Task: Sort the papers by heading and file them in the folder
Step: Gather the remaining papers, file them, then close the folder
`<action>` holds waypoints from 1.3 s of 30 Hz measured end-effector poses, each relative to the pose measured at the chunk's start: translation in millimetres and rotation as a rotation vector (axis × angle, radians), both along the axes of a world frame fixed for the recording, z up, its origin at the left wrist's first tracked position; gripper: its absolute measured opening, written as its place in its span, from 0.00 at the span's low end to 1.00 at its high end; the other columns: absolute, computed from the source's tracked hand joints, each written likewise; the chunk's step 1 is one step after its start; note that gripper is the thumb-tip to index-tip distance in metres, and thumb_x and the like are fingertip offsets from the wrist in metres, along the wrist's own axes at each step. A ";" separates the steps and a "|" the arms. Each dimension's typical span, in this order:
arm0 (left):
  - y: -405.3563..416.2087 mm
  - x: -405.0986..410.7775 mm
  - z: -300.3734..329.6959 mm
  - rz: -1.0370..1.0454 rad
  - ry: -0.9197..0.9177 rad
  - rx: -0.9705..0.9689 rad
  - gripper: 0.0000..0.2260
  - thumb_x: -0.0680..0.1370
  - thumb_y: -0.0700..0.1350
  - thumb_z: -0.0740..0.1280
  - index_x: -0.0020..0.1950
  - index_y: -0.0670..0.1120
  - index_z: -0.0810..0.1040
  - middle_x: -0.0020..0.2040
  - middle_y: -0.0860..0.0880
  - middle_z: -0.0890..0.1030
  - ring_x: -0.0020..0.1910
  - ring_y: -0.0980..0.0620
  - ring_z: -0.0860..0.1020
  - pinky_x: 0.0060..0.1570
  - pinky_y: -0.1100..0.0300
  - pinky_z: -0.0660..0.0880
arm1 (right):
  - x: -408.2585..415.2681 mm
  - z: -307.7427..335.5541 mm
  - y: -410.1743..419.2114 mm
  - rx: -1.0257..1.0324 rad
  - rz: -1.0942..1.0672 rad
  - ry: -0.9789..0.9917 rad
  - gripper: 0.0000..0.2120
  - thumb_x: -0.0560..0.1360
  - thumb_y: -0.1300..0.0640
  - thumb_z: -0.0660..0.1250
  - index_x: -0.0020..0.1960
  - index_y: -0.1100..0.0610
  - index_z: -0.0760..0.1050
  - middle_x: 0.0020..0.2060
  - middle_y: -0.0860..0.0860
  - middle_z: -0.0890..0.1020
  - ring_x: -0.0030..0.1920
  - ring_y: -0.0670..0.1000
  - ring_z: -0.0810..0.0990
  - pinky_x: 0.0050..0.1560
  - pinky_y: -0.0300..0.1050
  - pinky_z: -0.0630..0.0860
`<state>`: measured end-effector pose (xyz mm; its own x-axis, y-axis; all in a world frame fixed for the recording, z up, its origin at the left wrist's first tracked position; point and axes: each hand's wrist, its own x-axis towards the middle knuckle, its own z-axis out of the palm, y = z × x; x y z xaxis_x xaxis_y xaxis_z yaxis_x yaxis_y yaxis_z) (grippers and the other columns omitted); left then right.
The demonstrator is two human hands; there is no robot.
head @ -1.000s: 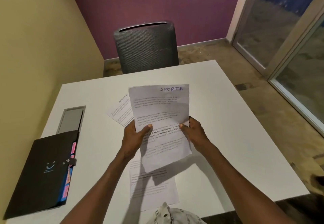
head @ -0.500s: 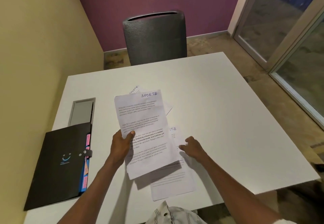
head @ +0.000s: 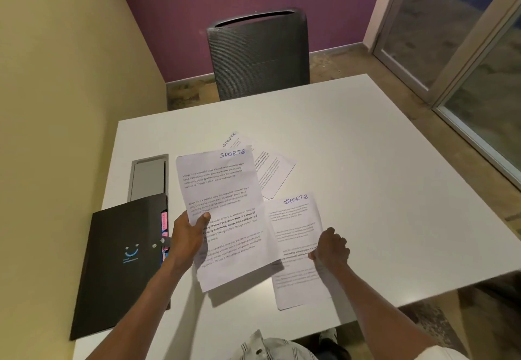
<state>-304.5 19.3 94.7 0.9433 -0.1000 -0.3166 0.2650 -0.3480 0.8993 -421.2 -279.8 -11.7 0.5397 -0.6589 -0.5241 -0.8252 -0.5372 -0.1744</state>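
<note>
My left hand (head: 188, 239) grips the left edge of a printed sheet headed SPORTS (head: 225, 207) and holds it above the white table (head: 352, 190). My right hand (head: 330, 248) pinches the right side of a second SPORTS sheet (head: 296, 218) that lies flat on the table. Farther back, two more sheets (head: 272, 170) lie overlapped, one headed SPORTS. A black folder (head: 124, 261) with a blue smile mark and coloured tabs lies shut at the table's left, just left of my left hand.
A grey recessed cable hatch (head: 148, 176) sits behind the folder. A dark mesh chair (head: 259, 55) stands at the far side of the table. The yellow wall runs along the left, and glass doors (head: 465, 49) stand at the right.
My right hand let go of the raised sheet and took hold of the sheet lying on the table. The raised sheet stays in my left hand, shifted left.
</note>
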 end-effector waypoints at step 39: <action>-40.0 -2.7 48.7 0.099 -0.066 -0.081 0.07 0.80 0.44 0.67 0.59 0.48 0.77 0.55 0.46 0.82 0.54 0.41 0.81 0.55 0.43 0.78 | 10.3 174.8 -73.7 0.829 -0.253 -0.838 0.09 0.75 0.61 0.71 0.55 0.56 0.81 0.47 0.49 0.86 0.48 0.51 0.85 0.46 0.43 0.80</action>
<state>-307.2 -20.7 143.4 0.9684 -0.0281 -0.2479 0.2334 -0.2491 0.9399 -410.9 -353.5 163.1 0.8190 -0.4242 -0.3864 -0.3559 0.1525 -0.9220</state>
